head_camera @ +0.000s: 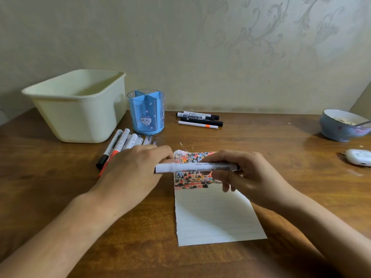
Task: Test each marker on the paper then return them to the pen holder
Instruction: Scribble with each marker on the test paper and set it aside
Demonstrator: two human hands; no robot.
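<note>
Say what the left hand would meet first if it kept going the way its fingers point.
Likely the right hand: the left hand points rightward along the marker both hands hold above the paper. Depth is uncertain.

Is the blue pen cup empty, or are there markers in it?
It looks empty. The pen holder stands upright and nothing pokes above its rim or shows through its clear wall. The markers lie on the table around it.

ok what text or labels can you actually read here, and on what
"WHITEBOARD MARKER": upside down on a black-capped marker in the group right of the pen holder.
Print on the white marker held in both hands: blurred, unreadable.
Lettering on the markers left of the holder: too blurred to read.
The holder bears only a cartoon cat, no words.
</note>
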